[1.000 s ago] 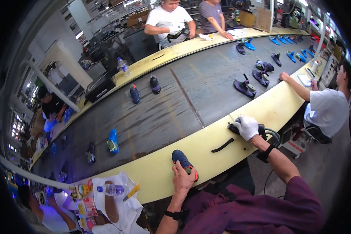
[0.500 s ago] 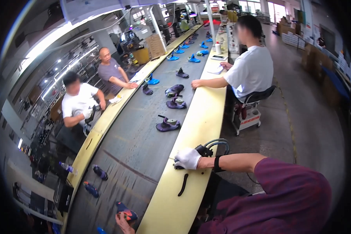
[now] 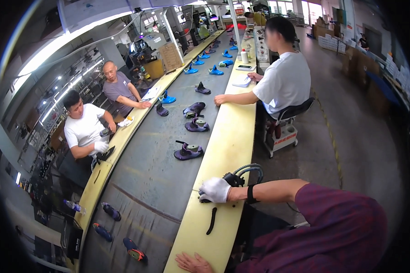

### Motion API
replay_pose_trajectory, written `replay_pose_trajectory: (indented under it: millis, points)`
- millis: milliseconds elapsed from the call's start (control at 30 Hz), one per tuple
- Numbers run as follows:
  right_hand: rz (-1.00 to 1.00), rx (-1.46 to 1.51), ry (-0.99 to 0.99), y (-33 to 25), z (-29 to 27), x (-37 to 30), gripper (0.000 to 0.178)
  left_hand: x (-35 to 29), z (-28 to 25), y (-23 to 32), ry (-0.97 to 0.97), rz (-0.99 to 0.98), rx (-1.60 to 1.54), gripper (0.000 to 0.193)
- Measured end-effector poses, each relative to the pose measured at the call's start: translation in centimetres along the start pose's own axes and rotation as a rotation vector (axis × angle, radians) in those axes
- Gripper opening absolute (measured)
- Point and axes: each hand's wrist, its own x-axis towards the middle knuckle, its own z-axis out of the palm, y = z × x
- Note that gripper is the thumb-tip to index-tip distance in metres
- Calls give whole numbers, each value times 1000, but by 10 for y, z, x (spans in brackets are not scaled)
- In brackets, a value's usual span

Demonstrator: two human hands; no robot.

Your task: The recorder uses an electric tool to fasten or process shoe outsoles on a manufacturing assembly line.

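My left hand is bare and rests flat, fingers spread, on the yellow ledge beside the conveyor belt. My right hand wears a white glove and is closed round a black tool with grey hoses, low over the ledge; the glove hides most of its grip. A curved black strip lies on the ledge between my hands. On the belt, to the left of my left hand, sits a dark blue shoe with orange trim. Farther left are another blue shoe and a dark shoe.
The grey belt runs away from me, carrying several purple shoes and blue shoes. A seated person leans on my ledge. Across the belt are two people, one holding a black shoe-like item. A plastic bottle lies on the far ledge.
My left hand has let go of the orange-trimmed shoe, now lying on the belt, and moved right onto the ledge. My right hand keeps its hold. The person across lowered the black item.
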Motion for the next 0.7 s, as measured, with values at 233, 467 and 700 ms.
replay_pose_trajectory:
  millis: [233, 467, 700]
  points:
    - [22, 1, -19, -10, 0, 4, 31, 2, -26, 41, 38, 13, 256, 60]
    - [10, -11, 4, -10, -2, 2, 31, -1, -26, 43, 55, 26, 257, 59]
    - [27, -3, -4, -7, 4, 0, 31, 5, -18, 33, 185, 104, 446, 52]
